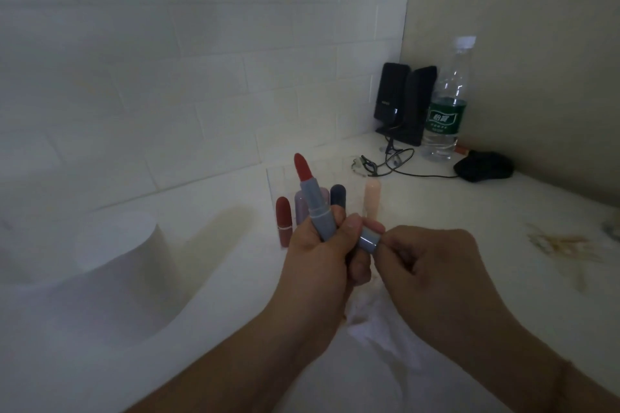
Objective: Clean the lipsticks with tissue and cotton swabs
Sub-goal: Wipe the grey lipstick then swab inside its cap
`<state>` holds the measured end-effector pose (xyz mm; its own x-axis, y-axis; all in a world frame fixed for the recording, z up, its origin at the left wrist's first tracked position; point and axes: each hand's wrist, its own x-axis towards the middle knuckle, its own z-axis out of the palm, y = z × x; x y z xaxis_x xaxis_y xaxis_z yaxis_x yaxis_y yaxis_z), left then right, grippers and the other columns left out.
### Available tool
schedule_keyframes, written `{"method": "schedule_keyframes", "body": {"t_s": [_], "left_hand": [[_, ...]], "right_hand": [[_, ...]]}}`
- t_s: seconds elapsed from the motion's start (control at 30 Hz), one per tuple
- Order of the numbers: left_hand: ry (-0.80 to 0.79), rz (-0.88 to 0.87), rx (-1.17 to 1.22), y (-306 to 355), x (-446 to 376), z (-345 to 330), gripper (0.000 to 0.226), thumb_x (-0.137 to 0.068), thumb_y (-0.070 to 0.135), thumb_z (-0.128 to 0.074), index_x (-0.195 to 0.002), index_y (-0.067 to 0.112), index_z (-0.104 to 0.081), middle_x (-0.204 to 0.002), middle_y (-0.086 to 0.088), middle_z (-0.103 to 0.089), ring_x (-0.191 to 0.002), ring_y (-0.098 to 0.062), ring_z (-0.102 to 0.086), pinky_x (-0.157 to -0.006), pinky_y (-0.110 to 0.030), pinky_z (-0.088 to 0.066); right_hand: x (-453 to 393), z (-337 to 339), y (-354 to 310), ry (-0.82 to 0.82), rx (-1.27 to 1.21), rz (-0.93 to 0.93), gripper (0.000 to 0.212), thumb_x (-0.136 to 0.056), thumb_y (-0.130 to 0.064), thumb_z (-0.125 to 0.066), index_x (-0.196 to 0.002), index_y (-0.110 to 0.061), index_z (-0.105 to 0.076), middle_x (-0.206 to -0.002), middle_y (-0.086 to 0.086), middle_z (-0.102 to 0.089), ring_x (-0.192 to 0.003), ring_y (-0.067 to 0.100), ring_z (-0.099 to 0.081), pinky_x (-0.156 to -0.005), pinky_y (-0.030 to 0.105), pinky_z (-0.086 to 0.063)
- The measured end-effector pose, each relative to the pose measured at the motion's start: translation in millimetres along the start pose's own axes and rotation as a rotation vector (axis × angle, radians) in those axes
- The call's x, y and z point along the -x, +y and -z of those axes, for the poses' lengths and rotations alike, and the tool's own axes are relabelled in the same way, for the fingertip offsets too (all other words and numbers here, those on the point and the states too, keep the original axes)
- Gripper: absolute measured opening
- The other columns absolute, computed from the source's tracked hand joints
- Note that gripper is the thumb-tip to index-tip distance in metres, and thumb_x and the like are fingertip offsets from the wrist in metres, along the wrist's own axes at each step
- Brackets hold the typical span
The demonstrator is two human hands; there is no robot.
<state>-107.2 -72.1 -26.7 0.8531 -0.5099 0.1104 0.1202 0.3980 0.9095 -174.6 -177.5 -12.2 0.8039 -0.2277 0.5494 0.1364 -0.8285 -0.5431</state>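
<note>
My left hand (318, 255) grips an uncapped lipstick (313, 203) with a grey-blue tube, held upright, its red tip pointing up and slightly left. My right hand (432, 258) pinches the matching grey-blue cap (368, 240) just right of the tube's base. Behind my hands stand several capped lipsticks in a clear holder (278, 178): a red one (283, 225), a lilac one (299, 206), a dark blue one (338, 194) and a pale pink one (371, 198). A white tissue (375, 339) lies on the table under my wrists. A tissue roll (124, 265) stands at the left.
In the back right corner stand two black speakers (404, 100), a water bottle (448, 100) with a green label, tangled cables (385, 161) and a black mouse (483, 166). A scatter of pale sticks (563, 243) lies at the right. A tiled wall runs behind.
</note>
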Motion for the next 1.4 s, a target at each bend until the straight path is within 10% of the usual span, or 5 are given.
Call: {"method": "schedule_keyframes", "body": {"t_s": [0.2,0.33,0.93,1.23,1.4], "left_hand": [[-0.18,-0.156,-0.046,2.4,2.2,-1.0,0.023,-0.092,0.02,-0.054,-0.074,0.026,-0.068,-0.083,-0.019,-0.055,-0.053,-0.015,-0.039,-0.053,-0.028,-0.035],[-0.296,-0.195,-0.038,4.3,0.4,-2.2,0.029,-0.09,0.009,-0.051,-0.07,0.028,-0.06,-0.087,-0.012,-0.062,-0.054,-0.015,-0.04,-0.054,-0.029,-0.035],[-0.177,-0.051,0.449,19.8,-16.5,16.1,0.015,-0.09,0.012,-0.05,-0.103,0.009,-0.043,-0.079,-0.01,-0.065,-0.046,-0.011,-0.047,-0.046,-0.02,-0.039],[-0.113,0.199,0.753,26.4,-11.8,14.6,0.009,-0.089,0.009,-0.05,-0.088,0.011,-0.041,-0.081,-0.011,-0.063,-0.037,-0.007,-0.041,-0.038,-0.017,-0.034],[-0.149,0.26,0.864,24.1,-13.3,18.2,0.014,-0.09,0.01,-0.047,-0.099,0.014,-0.037,-0.078,-0.012,-0.062,-0.039,-0.009,-0.044,-0.041,-0.019,-0.032]], "right_hand": [[-9.7,20.5,-0.9,-0.285,-1.211,-0.965,0.034,-0.081,-0.005,-0.05,-0.047,-0.008,-0.05,-0.04,-0.004,-0.023,-0.024,0.008,-0.018,-0.031,0.011,-0.013],[-10.8,24.0,6.3,-0.346,-1.467,-1.081,0.028,-0.074,-0.012,-0.046,-0.046,-0.012,-0.046,-0.039,-0.008,-0.019,-0.02,0.004,-0.018,-0.039,0.01,-0.006],[-10.6,29.9,10.5,-0.304,-1.334,-0.888,0.021,-0.075,-0.016,-0.047,-0.054,-0.011,-0.045,-0.053,0.0,-0.018,-0.029,0.012,-0.019,-0.033,0.021,-0.014],[0.4,19.6,2.2,0.051,-0.345,-0.017,0.025,-0.071,-0.037,-0.054,-0.051,-0.023,-0.05,-0.051,-0.006,-0.049,-0.044,0.006,-0.044,-0.044,0.008,-0.035],[0.2,18.0,6.3,0.137,-0.424,0.105,0.025,-0.075,-0.029,-0.054,-0.055,-0.014,-0.055,-0.072,-0.001,-0.058,-0.05,0.007,-0.053,-0.044,0.012,-0.041]]}}
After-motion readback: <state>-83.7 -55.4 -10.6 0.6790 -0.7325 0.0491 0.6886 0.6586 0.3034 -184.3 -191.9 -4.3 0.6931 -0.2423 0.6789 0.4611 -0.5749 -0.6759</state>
